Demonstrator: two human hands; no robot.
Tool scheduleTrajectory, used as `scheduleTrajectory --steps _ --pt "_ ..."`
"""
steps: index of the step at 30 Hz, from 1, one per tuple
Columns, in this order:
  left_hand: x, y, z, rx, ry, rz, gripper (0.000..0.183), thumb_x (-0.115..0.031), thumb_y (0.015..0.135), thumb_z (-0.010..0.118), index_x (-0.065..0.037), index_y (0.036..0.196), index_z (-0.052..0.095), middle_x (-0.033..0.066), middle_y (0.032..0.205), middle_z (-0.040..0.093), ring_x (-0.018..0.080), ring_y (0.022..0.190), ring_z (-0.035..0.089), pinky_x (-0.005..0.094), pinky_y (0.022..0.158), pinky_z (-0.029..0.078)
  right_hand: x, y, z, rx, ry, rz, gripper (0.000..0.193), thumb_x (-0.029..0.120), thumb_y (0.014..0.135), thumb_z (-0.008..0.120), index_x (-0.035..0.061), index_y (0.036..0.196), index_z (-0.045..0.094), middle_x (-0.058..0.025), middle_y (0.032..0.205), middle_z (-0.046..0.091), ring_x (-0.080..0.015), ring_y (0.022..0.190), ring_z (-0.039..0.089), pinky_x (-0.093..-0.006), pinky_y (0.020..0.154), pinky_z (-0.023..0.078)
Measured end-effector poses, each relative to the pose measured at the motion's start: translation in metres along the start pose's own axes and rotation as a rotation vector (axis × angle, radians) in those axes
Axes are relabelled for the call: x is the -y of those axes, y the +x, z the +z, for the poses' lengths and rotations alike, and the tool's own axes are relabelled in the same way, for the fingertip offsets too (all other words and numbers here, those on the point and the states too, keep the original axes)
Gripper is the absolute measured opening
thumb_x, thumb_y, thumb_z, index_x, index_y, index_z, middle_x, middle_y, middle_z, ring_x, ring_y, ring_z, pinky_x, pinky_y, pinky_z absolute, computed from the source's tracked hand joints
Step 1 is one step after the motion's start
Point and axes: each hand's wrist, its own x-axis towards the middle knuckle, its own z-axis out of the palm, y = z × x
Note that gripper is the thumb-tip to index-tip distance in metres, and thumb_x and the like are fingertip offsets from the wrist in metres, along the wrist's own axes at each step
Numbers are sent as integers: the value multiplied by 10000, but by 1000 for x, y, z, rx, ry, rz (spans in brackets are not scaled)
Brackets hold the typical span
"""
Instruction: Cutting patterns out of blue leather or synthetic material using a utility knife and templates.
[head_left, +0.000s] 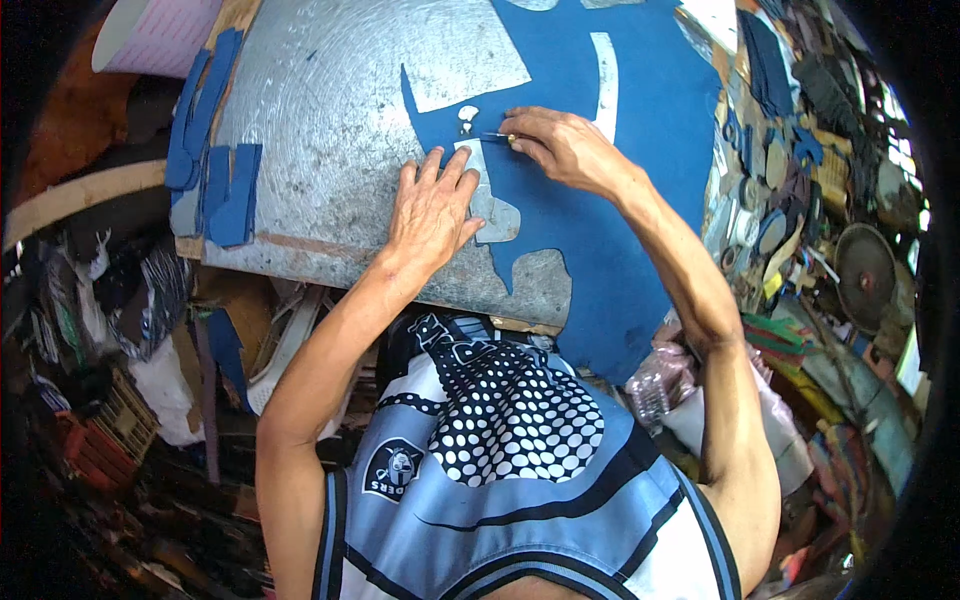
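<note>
A large blue sheet of material [640,260], like leather or cloth, lies over the right half of a scuffed grey metal work surface [310,130]. My left hand [435,210] lies with fingers spread, pressing on a pale grey flat template [497,218] at the sheet's cut edge. To its upper right, my right hand [565,150] pinches a small thin-bladed knife [495,135], its tip pointing left by the template's top end. Most of the handle is hidden in the fingers. Small white scraps [467,115] sit just beyond the tip.
Cut blue strips [230,195] are stacked at the left edge. A long pale strip [606,85] rests on the sheet's far part. At the upper left is a white roll [155,35]. Tools and spools [745,215] crowd the right side. Bags and crates [110,430] lie lower left.
</note>
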Motion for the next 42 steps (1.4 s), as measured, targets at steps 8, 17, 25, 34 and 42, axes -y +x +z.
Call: scheduleTrajectory --steps 8,17,25,34,42 --pt "-2 4 -1 -1 29 36 732 -344 698 854 -15 1287 570 175 1447 461 401 1328 426 544 1031 359 83 -23 64 -518 309 496 313 106 919 617 -40 1195 638 -242 1068 663 -422 989 653 -457 862 530" --pt "2 3 4 6 74 46 731 -346 692 848 -31 1291 572 154 1428 464 387 1303 435 540 1013 371 88 -17 76 -535 222 518 304 120 925 604 -17 1193 646 -227 1068 660 -413 897 674 -464 759 560" --pt "3 5 2 42 63 37 739 -340 689 851 -36 1295 558 153 1435 462 384 1314 423 541 1028 361 95 -11 68 -447 165 582 302 149 934 581 -10 1182 649 -244 1025 657 -437 866 668 -492 735 557" --pt "2 5 -2 39 54 52 722 -347 706 844 -39 1297 566 165 1456 459 396 1314 433 555 1041 353 99 -17 60 -390 224 611 284 126 931 569 -6 1168 655 -265 981 657 -454 869 654 -512 759 538" --pt "3 4 -5 40 60 63 704 -357 717 830 -22 1282 575 170 1451 467 395 1310 437 547 1042 361 128 -47 57 -321 231 673 281 122 930 575 -7 1167 653 -262 979 656 -452 863 654 -512 761 537"
